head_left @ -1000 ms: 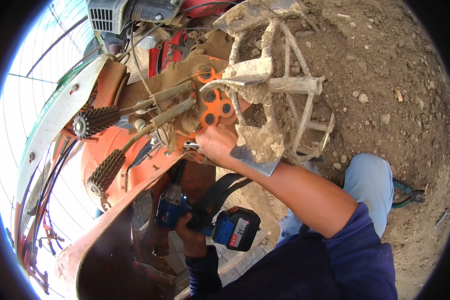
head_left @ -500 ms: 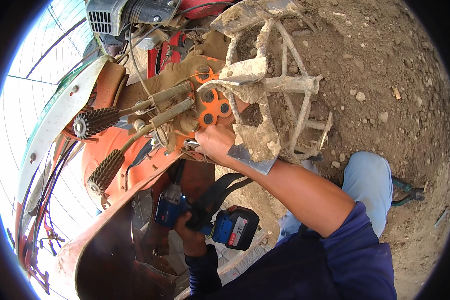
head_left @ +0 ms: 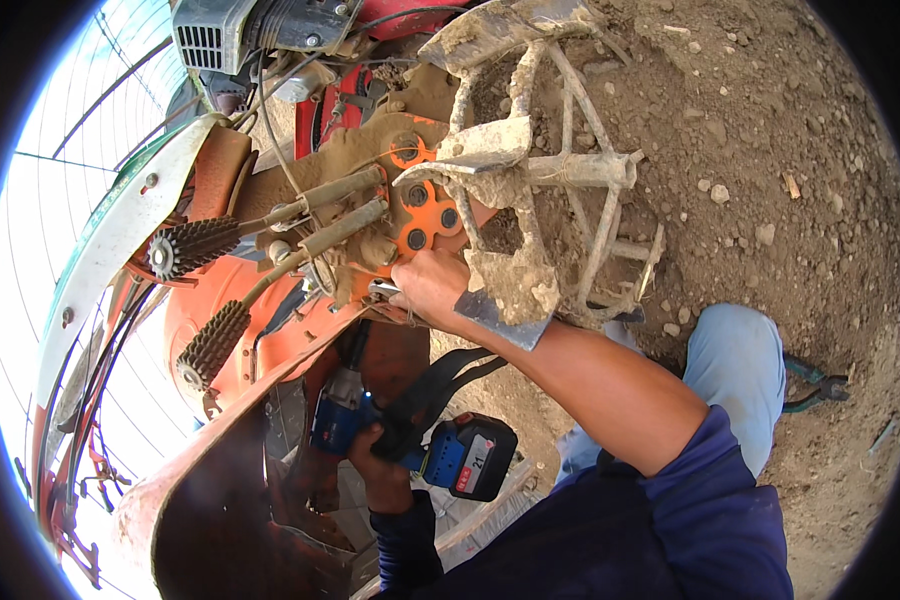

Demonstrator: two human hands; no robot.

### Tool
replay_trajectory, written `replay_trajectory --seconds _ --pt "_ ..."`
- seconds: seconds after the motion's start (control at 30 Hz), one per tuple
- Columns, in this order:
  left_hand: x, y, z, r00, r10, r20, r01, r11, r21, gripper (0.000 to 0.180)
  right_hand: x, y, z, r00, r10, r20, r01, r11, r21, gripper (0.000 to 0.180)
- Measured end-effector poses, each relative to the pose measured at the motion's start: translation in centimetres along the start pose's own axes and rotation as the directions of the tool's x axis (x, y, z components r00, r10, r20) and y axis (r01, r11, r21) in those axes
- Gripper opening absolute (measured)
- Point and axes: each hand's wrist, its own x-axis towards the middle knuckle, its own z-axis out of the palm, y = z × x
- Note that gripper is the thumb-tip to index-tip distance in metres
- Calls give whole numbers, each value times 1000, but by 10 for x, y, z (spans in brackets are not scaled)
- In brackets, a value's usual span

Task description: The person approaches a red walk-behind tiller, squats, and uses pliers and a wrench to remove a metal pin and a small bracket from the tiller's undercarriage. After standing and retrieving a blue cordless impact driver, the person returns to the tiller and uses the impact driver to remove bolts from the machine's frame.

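Observation:
My left hand (head_left: 372,455) is wrapped round the grip of a blue and black cordless impact wrench (head_left: 338,420) with a small lit lamp. Its nose points up at the underside of the rusty orange sheet-metal cover (head_left: 235,405). My right hand (head_left: 432,283) is closed beside the orange bracket (head_left: 432,215) with dark round bolt heads. A short silver metal tool (head_left: 384,288) shows at its fingertips, against the cover's edge; its far part is hidden. Over my right wrist hangs a muddy metal blade (head_left: 515,290) of the tiller's wheel.
The mud-caked cage wheel (head_left: 600,170) stands right of the bracket. Two spring-wrapped rods (head_left: 210,345) stick out at left, below a white curved guard (head_left: 110,250). An engine part (head_left: 210,40) is at the top. Green-handled pliers (head_left: 815,390) lie on the soil by my knee (head_left: 735,375).
Almost nothing differs. The silver tool at my right fingertips shows slightly more; the impact wrench stays in place under the cover.

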Motion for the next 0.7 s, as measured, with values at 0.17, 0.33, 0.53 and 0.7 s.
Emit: replay_trajectory --seconds 0.17,0.33,0.53,0.7 --pt "2 0 -5 999 13 32 -14 1000 7 60 -3 -1 -2 993 -55 102 59 998 -33 21" --pt "7 0 -16 1000 -10 -21 10 1000 16 59 -4 2 -1 997 -63 37 63 998 -4 20" --pt "4 -2 -18 999 8 -32 -7 999 36 60 0 2 6 999 32 43 -29 997 -68 24" --pt "2 1 -12 999 -40 34 41 999 -28 61 2 3 8 997 72 32 -70 996 -51 29"
